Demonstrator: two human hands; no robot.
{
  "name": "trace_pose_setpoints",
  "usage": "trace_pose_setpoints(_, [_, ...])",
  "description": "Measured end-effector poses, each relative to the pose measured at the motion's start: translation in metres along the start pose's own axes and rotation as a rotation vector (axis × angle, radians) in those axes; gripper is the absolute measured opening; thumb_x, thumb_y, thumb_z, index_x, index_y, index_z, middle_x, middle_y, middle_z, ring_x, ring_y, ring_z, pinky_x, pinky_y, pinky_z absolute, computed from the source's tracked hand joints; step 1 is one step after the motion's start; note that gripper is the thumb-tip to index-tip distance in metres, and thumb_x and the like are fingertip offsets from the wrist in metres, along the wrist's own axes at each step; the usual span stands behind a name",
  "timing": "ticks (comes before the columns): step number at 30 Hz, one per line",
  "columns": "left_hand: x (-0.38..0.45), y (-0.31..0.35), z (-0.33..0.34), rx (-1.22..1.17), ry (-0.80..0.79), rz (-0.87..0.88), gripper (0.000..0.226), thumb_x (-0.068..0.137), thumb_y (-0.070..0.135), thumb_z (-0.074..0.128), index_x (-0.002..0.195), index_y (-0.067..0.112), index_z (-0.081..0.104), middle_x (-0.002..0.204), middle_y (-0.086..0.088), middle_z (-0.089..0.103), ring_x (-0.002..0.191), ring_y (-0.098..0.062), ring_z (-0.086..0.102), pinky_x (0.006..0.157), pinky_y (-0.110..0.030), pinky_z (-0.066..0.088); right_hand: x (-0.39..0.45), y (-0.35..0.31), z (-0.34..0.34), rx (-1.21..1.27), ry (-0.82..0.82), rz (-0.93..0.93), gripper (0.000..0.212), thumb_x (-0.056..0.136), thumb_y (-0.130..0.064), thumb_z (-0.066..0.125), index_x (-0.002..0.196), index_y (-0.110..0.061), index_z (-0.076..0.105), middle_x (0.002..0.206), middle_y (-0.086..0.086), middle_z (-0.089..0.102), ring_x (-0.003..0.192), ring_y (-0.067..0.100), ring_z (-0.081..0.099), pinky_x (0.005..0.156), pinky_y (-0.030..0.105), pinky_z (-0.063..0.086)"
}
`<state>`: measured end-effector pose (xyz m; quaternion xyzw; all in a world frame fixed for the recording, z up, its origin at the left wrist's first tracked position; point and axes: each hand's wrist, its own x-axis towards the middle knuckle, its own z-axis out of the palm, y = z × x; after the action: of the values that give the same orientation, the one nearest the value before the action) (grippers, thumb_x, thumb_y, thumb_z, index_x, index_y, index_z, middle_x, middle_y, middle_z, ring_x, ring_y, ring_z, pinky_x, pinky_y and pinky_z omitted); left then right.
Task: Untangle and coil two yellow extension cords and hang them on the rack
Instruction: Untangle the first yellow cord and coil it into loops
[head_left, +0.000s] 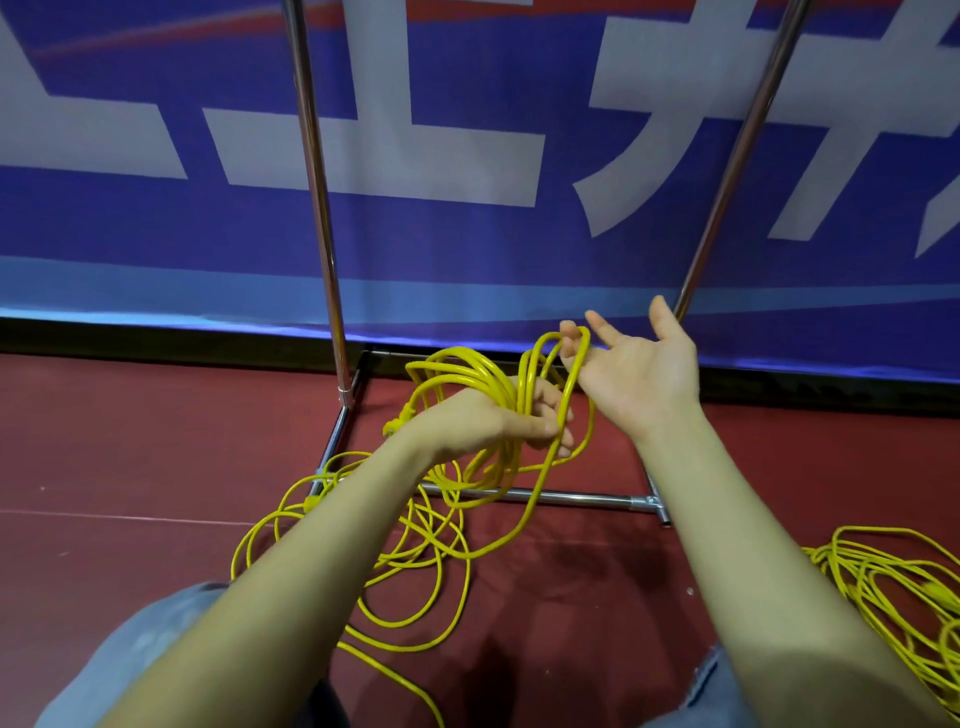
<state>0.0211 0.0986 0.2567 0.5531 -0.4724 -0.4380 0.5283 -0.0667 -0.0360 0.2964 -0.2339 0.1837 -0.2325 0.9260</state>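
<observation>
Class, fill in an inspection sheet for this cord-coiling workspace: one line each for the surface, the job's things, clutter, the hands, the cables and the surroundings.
Surface: dark red floor, bare patches visible between the cords.
Job's things: yellow coil partly wound, held above the floor; rack of chrome tube stands behind it, nothing hanging on the part in view.
Clutter: nothing seen.
Hands: left hand grips the gathered loops; right hand is palm up, fingers mostly spread, one finger hooked through a loop.
Cables: loose cord trails from the coil in tangled loops on the floor; second cord pile lies at the right edge.
Surroundings: blue banner with white lettering behind the rack.
</observation>
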Motion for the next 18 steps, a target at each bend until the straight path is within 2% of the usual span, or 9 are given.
trace_pose_setpoints(3, [0.003, 0.003, 0.001, -0.22, 0.133, 0.047, 0.012, 0.092, -0.006, 0.048, 0.092, 0.006, 0.052, 0.082, -0.009, 0.067, 0.079, -0.02, 0.07, 0.069, -0.022, 0.054, 0.004, 0.0, -0.007, -0.232, 0.032, -0.08, 0.041, 0.1, -0.038, 0.038, 0.12, -0.004, 0.043, 0.101, 0.02, 0.059, 0.088, 0.028, 0.062, 0.08, 0.035, 0.049])
trace_pose_setpoints(6, [0.007, 0.008, -0.005, -0.511, 0.334, 0.119, 0.016, 0.094, -0.004, 0.043, 0.092, 0.009, 0.051, 0.08, -0.004, 0.072, 0.079, -0.017, 0.071, 0.07, -0.023, 0.057, 0.003, 0.005, -0.017, -0.611, 0.061, -0.162, 0.022, 0.099, -0.022, 0.041, 0.1, -0.006, 0.056, 0.081, 0.01, 0.065, 0.073, 0.021, 0.063, 0.068, 0.026, 0.051])
trace_pose_setpoints(8, [0.008, 0.009, -0.013, -0.676, 0.458, 0.187, 0.017, 0.095, -0.003, 0.041, 0.091, 0.012, 0.049, 0.086, -0.006, 0.074, 0.081, -0.016, 0.072, 0.073, -0.024, 0.056, -0.002, 0.012, -0.022, -0.83, -0.024, -0.105, 0.022, 0.098, -0.017, 0.045, 0.089, -0.007, 0.063, 0.075, 0.006, 0.069, 0.074, 0.019, 0.064, 0.068, 0.023, 0.05])
trace_pose_setpoints(11, [0.006, 0.008, -0.024, -0.793, 0.579, 0.247, 0.015, 0.096, -0.001, 0.041, 0.092, 0.012, 0.047, 0.091, -0.007, 0.074, 0.086, -0.015, 0.071, 0.075, -0.025, 0.057, -0.006, 0.025, -0.024, -1.075, -0.192, -0.016, 0.018, 0.095, -0.015, 0.05, 0.09, -0.01, 0.067, 0.08, 0.0, 0.073, 0.077, 0.011, 0.065, 0.071, 0.018, 0.046])
trace_pose_setpoints(13, [0.004, 0.008, -0.027, -0.829, 0.6, 0.257, 0.014, 0.096, -0.001, 0.041, 0.093, 0.011, 0.047, 0.094, -0.009, 0.072, 0.086, -0.015, 0.071, 0.076, -0.026, 0.057, -0.007, 0.032, -0.023, -1.14, -0.255, 0.023, 0.013, 0.092, -0.011, 0.055, 0.092, -0.012, 0.068, 0.078, -0.001, 0.072, 0.073, 0.007, 0.065, 0.071, 0.018, 0.044])
trace_pose_setpoints(15, [0.003, 0.008, -0.029, -0.835, 0.589, 0.234, 0.014, 0.096, -0.001, 0.041, 0.098, 0.008, 0.052, 0.095, -0.012, 0.071, 0.084, -0.017, 0.072, 0.075, -0.026, 0.058, -0.008, 0.033, -0.021, -1.16, -0.262, 0.056, 0.011, 0.091, -0.009, 0.056, 0.089, -0.011, 0.067, 0.073, -0.001, 0.071, 0.069, 0.008, 0.067, 0.072, 0.022, 0.048])
trace_pose_setpoints(18, [-0.002, 0.008, -0.032, -0.739, 0.574, 0.132, 0.022, 0.094, -0.005, 0.04, 0.109, 0.003, 0.054, 0.096, -0.013, 0.072, 0.088, -0.02, 0.071, 0.076, -0.025, 0.058, -0.013, 0.029, -0.012, -1.057, -0.26, 0.036, 0.015, 0.096, -0.009, 0.046, 0.088, -0.009, 0.058, 0.068, 0.003, 0.07, 0.063, 0.015, 0.069, 0.062, 0.024, 0.054])
